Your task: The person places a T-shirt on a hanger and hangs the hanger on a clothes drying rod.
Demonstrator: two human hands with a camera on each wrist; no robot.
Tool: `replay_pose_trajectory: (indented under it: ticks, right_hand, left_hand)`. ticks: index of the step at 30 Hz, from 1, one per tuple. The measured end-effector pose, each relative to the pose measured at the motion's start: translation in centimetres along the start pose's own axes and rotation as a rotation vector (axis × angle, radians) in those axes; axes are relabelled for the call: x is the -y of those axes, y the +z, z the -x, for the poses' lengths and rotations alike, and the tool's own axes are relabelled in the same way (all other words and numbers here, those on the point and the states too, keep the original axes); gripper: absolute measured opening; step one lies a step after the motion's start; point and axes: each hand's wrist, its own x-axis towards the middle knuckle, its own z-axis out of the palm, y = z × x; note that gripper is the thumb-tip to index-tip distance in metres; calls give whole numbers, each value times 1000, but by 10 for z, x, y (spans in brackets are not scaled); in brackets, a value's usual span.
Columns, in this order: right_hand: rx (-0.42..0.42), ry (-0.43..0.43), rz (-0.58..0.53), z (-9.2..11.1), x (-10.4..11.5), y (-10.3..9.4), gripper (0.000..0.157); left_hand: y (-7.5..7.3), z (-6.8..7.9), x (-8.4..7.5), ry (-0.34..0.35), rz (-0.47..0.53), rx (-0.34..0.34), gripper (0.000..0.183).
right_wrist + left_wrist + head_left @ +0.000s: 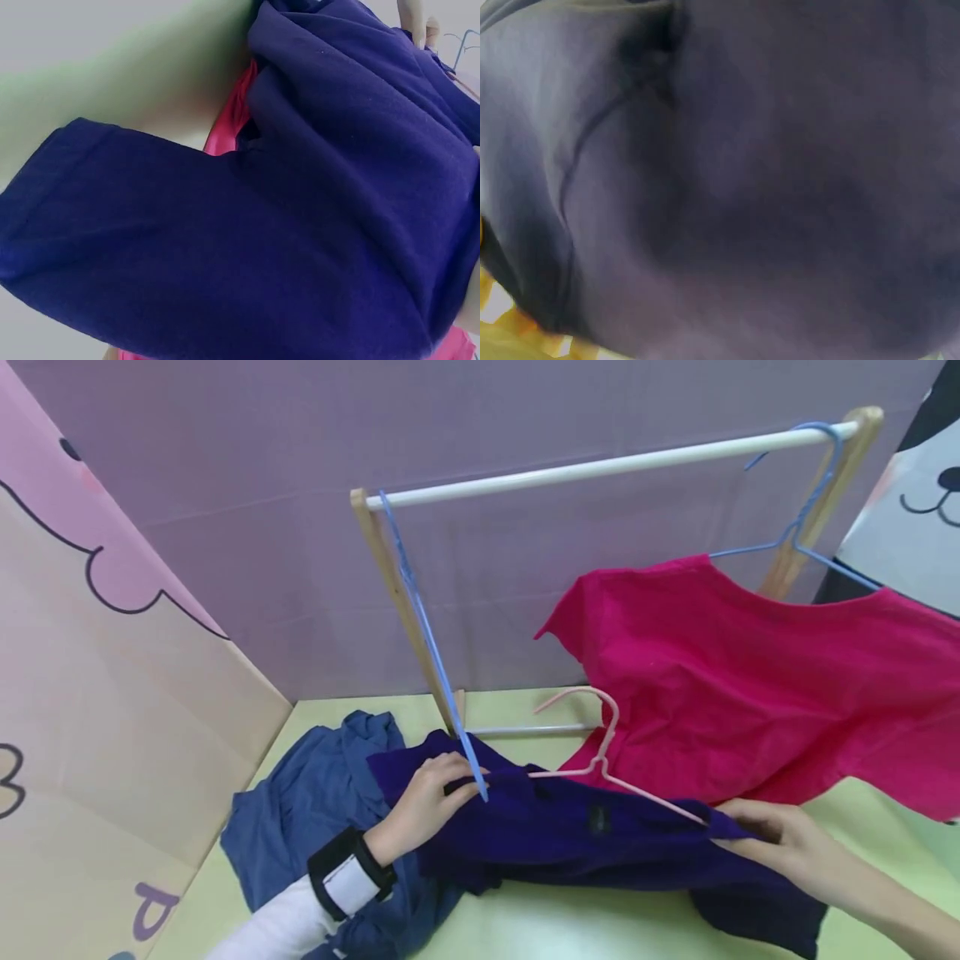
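Observation:
A dark navy-purple T-shirt [555, 827] is held up between both hands, with a pink clothes hanger [602, 762] in its neck opening and the hook sticking up. My left hand [431, 797] grips the shirt at its left shoulder, behind the lower end of a blue hanger. At the other shoulder my right hand [780, 843] pinches the collar cloth by the hanger's end. Dark cloth [780, 187] fills the left wrist view, hiding that hand. In the right wrist view a sleeve of the shirt [135, 232] hangs in front.
A white rail [615, 467] on wooden posts stands behind. An unused blue hanger [431, 635] hangs at its left end. On its right, another blue hanger [806, 518] carries a bright pink T-shirt [750, 677]. Crumpled blue cloth [315, 810] lies on the left of the pale table.

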Motion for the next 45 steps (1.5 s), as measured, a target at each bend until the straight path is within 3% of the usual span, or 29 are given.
replay_pose_trajectory:
  ticks: [7,10,13,17,19,27,35,38,45]
  right_hand:
    - [-109,63,47,6,-7,-14,37]
    - [-133,168,78,6,-5,-22,31]
    - [-170,291,213,3,3,-29,19]
    - [-186,449,287,-6,15,-42,29]
    - [-192,489,261,-10,17,-49,33]
    - [-316,439,288,-24,25,-82,16]
    - [-413,394,127,-48,47,-109,25]
    - [-457,385,151,-58,54,-119,28]
    - [-479,399,58,-74,53,-143,28]
  left_hand:
    - [-11,2,6,-58,-56,-55,15]
    - [-14,3,8,-77,-64,-45,15]
    - [-15,6,10,-84,-64,-30,14]
    - [-17,11,13,-115,-46,14,13]
    - [-19,15,14,-144,-36,40,14]
    - [-23,24,19,-220,-12,119,21]
    - [-19,29,22,-202,17,151,25]
    - [-19,31,21,-210,26,165,25]
    - [-20,33,21,-258,51,198,28]
